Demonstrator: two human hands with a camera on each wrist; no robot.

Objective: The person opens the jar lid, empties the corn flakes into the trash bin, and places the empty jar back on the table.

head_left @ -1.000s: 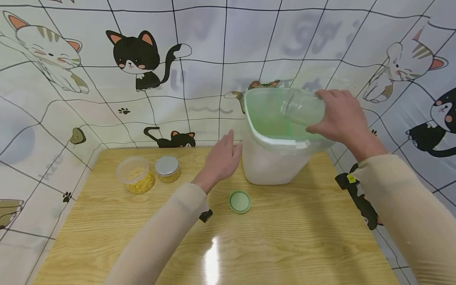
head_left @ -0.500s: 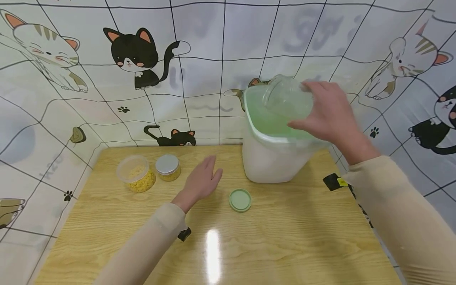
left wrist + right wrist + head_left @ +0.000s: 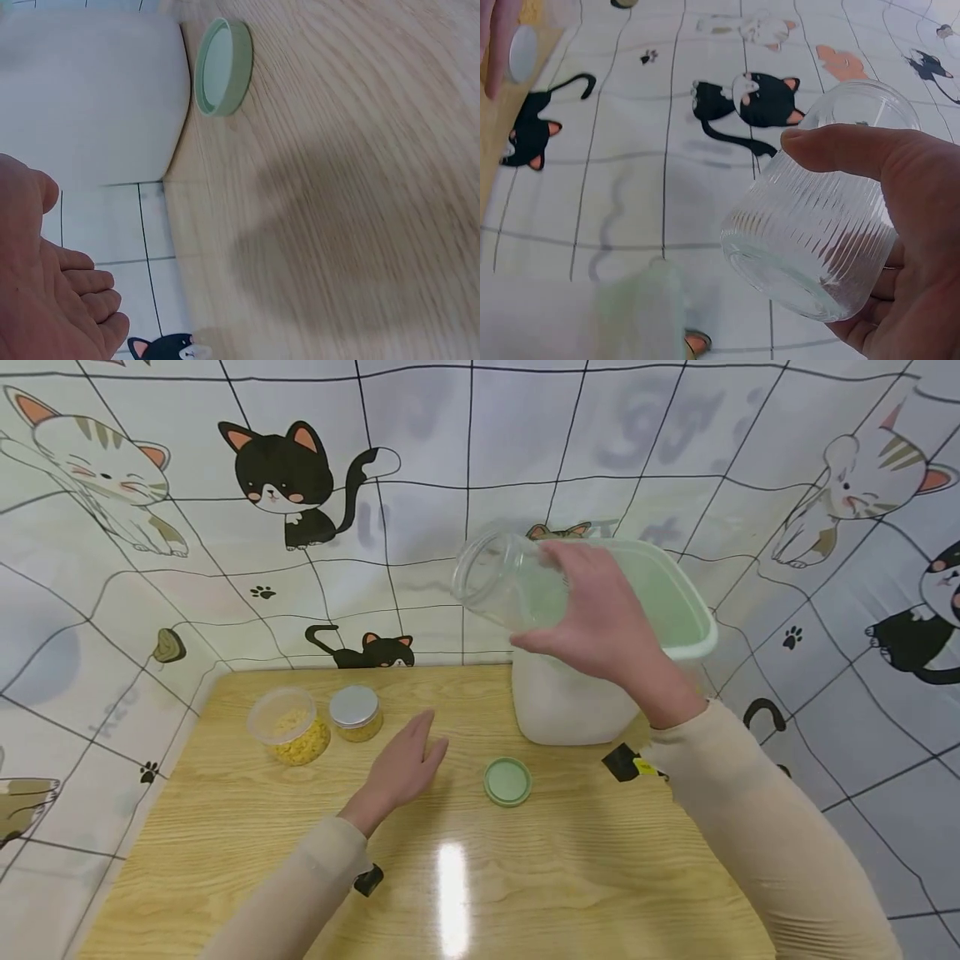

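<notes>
1. The right hand [image 3: 592, 610] is gripping a clear jar [image 3: 517, 581], its thumb pressing 1 side and its fingers wrapping the other.
2. The jar is tilting in the air, 1 end pointing toward the left of the head view; its wall is showing fine ridges in the right wrist view.
3. In the head view the jar and hand are overlapping the left part of a white bin [image 3: 573, 718] with a pale green inside; the right wrist view is showing jar and bin apart.
4. The left hand [image 3: 401, 760] is hovering over the wooden table [image 3: 600, 868], holding nothing, its fingers lying close together and loosely bent, the thumb standing apart.
5. A round green lid [image 3: 507, 782] is lying on the table to the right of that hand, near the bin's front.
6. On the table's left, 2 containers are standing side by side: a clear tub [image 3: 300, 745] with yellow bits inside and a small jar with a silver lid [image 3: 354, 706].
7. Behind everything, a white grid-lined backdrop [image 3: 427, 443] is displaying cartoon cats.
8. Beige sleeves [image 3: 288, 885] are covering both arms.
</notes>
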